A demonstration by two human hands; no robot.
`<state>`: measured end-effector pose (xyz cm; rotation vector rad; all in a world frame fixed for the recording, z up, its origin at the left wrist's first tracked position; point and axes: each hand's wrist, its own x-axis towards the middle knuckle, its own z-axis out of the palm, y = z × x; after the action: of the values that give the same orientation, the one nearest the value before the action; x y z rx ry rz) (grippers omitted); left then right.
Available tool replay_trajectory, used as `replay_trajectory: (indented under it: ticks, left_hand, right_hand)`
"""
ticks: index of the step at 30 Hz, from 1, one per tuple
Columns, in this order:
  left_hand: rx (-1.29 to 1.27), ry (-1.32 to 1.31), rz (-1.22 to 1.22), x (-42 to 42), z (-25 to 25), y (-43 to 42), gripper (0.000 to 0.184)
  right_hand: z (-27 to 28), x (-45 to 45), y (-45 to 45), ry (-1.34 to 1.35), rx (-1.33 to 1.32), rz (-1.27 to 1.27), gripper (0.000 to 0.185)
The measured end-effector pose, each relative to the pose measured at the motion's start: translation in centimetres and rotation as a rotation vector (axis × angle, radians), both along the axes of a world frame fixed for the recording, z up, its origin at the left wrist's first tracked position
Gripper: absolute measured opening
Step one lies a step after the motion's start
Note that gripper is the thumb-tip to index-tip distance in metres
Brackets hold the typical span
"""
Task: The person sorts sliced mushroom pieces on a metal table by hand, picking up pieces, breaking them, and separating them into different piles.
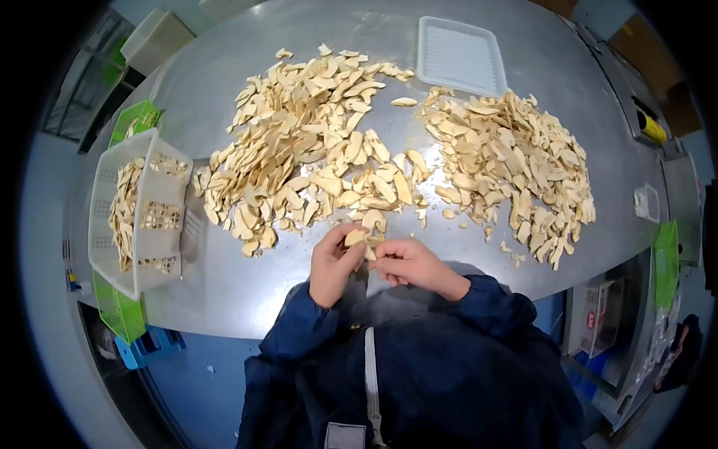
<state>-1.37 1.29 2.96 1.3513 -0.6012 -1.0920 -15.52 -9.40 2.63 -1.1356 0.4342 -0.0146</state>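
My left hand (330,268) is closed around a few pale mushroom slices (356,237), just above the near part of the steel table. Beside it, my right hand (416,265) has thumb and fingers pinched at the lower edge of the same slices; exactly what lies between those fingertips is partly hidden. In front of both hands spreads a large pile of cream-coloured mushroom slices (292,127). A second pile of slices (516,161) lies to the right.
On the left, a white perforated basket (134,280) holding slices stands by a green basket (120,313). A shallow white tray (461,56) sits at the back of the steel table (224,295). A blue stool (149,346) is below at left; a small clear container (646,203) is at right.
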Motion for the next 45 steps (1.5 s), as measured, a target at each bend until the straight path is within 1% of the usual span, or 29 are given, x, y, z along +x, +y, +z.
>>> replay_trajectory:
  ticks: [1,4,5,7,8,10,11,12,14,16,17,20,21,23,25,26,28,29,30,32,33,35,36,38,39,40,42,43,45]
  left_hand:
    - [0.003,-0.016,0.003,-0.1,0.1,0.3,0.019]
    - [-0.094,0.344,0.063,0.0,-0.7,0.8,0.017]
    - [-0.165,0.431,0.081,0.3,-1.2,0.9,0.015]
    - [-0.228,0.586,0.101,1.4,-2.0,0.9,0.018]
    - [-0.261,0.663,0.113,2.0,-2.2,0.9,0.020]
    - [-0.192,0.658,0.146,2.7,-2.0,1.2,0.021]
    - [-0.163,0.648,0.152,3.0,-1.9,1.3,0.021]
    - [-0.133,0.638,0.159,3.4,-1.8,1.4,0.020]
    - [-0.030,0.490,0.101,4.0,-2.0,2.2,0.014]
    - [0.071,0.347,0.043,4.3,-2.3,2.9,0.011]
    - [0.184,0.175,0.029,4.2,-2.1,3.0,0.020]
    - [0.181,-0.235,-0.142,3.6,-3.3,3.7,0.030]
    - [0.251,-0.311,-0.223,3.6,-3.3,3.7,0.037]
    - [0.175,-0.160,-0.240,2.4,-2.4,3.0,0.040]
    - [0.060,-0.070,-0.282,1.3,-1.5,1.8,0.041]
    - [0.084,-0.119,-0.257,1.5,-1.2,1.2,0.039]
    - [0.133,-0.217,-0.213,2.0,-0.9,-0.1,0.037]
    - [0.010,-0.621,-0.159,2.5,-1.3,-1.4,0.034]
    - [0.077,-0.756,-0.109,2.8,-1.4,-2.1,0.031]
    - [0.018,-1.100,-0.025,2.9,-1.5,-3.9,0.028]
    - [0.050,-1.122,-0.039,2.9,-1.5,-4.4,0.026]
    - [0.113,-1.163,-0.072,2.9,-1.8,-5.1,0.022]
    - [0.064,-1.132,-0.040,3.2,-2.1,-5.3,0.020]
    - [-0.033,-1.067,0.019,4.3,-2.8,-5.3,0.016]
    - [-0.068,-0.996,0.039,5.0,-3.5,-5.1,0.014]
    - [0.023,-0.795,0.018,5.4,-3.3,-4.8,0.016]
    - [0.198,-0.385,-0.021,5.8,-2.6,-4.3,0.019]
    - [0.170,-0.337,-0.033,5.8,-2.6,-4.1,0.022]
    - [0.206,-0.339,-0.060,5.7,-2.4,-3.8,0.021]
  right_hand:
    - [-0.2,0.0,0.0,-0.042,0.013,-0.003,0.015]
    - [-0.4,0.1,-0.2,-0.033,-0.205,0.052,0.012]
    - [-0.9,0.2,-0.5,-0.016,-0.577,-0.040,0.010]
    - [-1.7,0.8,-1.6,0.023,-1.316,-0.233,0.010]
    - [-1.6,1.0,-2.2,0.059,-1.383,-0.257,0.010]
    - [-1.2,1.5,-3.4,0.123,-1.519,-0.302,0.012]
    - [-2.0,1.6,-3.8,0.125,-1.578,-0.271,0.017]
    - [-2.2,1.7,-4.1,0.131,-1.594,-0.241,0.018]
    - [-2.4,1.9,-4.5,0.152,-1.623,-0.185,0.018]
    - [-2.9,1.6,-5.7,0.197,-1.636,-0.220,0.017]
    - [-3.0,1.3,-6.3,0.223,-1.640,-0.236,0.017]
    - [-1.1,-0.5,-8.1,0.287,-1.531,-0.521,0.018]
    - [-0.3,-1.0,-8.3,0.341,-1.439,-0.580,0.019]
    - [0.8,-1.6,-8.5,0.448,-1.251,-0.693,0.023]
    - [0.6,-1.7,-6.6,0.358,-1.146,-0.466,0.026]
    - [0.5,-1.7,-5.3,0.314,-1.090,-0.358,0.027]
    - [-0.1,-1.6,-2.7,0.133,-0.638,-0.009,0.028]
    - [0.2,-1.2,-1.5,0.091,-0.596,0.051,0.029]
    - [0.5,-0.8,-0.5,0.047,-0.553,0.115,0.031]
    - [-1.0,-0.2,0.9,-0.037,-0.712,0.092,0.032]
    - [-1.6,-0.1,1.0,-0.080,-0.794,0.077,0.033]
    - [-0.7,-0.3,0.4,0.019,-0.864,0.155,0.037]
    - [-0.5,-0.6,-0.1,0.071,-0.896,0.190,0.039]
    - [-1.9,-2.4,-2.9,0.146,-0.757,0.031,0.042]
    - [-1.0,-3.0,-4.5,0.259,-0.761,-0.094,0.043]
    - [-0.1,-3.6,-6.0,0.373,-0.762,-0.216,0.044]
    - [-0.4,-4.8,-8.3,0.446,-0.813,-0.501,0.038]
    - [-0.5,-4.6,-8.6,0.412,-0.851,-0.516,0.036]
    - [-0.5,-4.5,-8.9,0.344,-0.927,-0.547,0.031]
